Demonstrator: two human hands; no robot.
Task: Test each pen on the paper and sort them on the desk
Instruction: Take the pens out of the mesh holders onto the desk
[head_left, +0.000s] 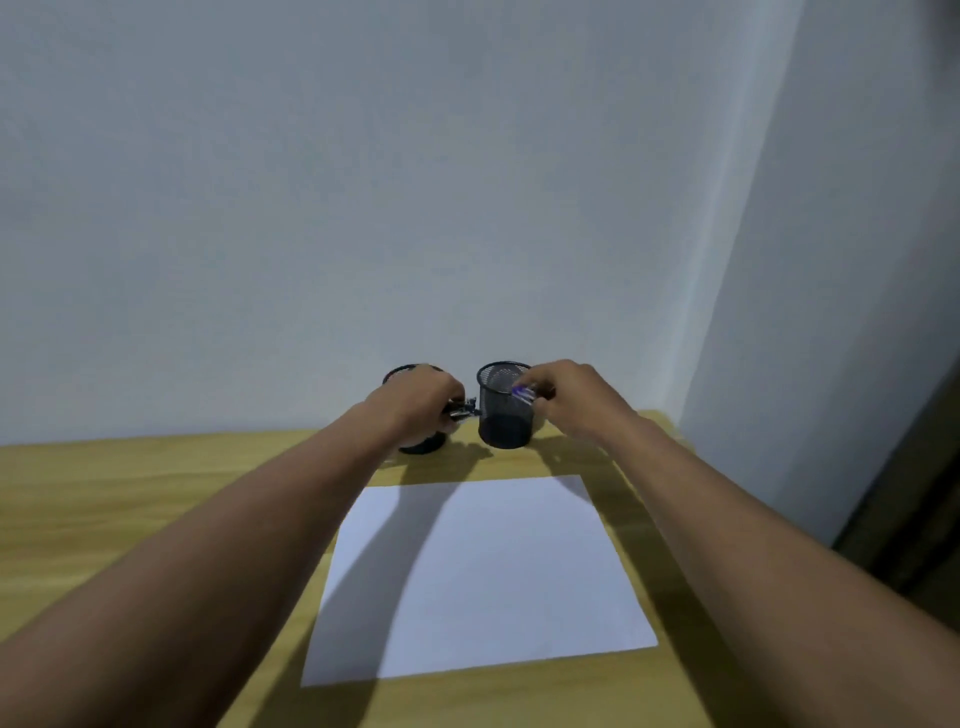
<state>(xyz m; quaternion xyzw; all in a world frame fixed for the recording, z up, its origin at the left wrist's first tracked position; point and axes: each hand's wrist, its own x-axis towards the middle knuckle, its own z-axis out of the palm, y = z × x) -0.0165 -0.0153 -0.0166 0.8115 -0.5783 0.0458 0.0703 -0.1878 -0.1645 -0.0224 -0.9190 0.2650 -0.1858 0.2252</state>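
Two black mesh pen cups stand at the back of the wooden desk (130, 499). My left hand (421, 397) covers the left cup (423, 446) and grips a bundle of pens (465, 408) whose tips poke out to the right. The right cup (501, 410) stands beside it. My right hand (569, 395) is at that cup's right rim, pinching a pen with a blue-violet part (522, 392). A blank white sheet of paper (483, 571) lies in front of the cups.
A pale wall rises straight behind the desk and turns a corner at the right. The desk's right edge runs close to the paper, with a dark floor strip (904, 519) beyond it. Both forearms reach across the desk on either side of the paper.
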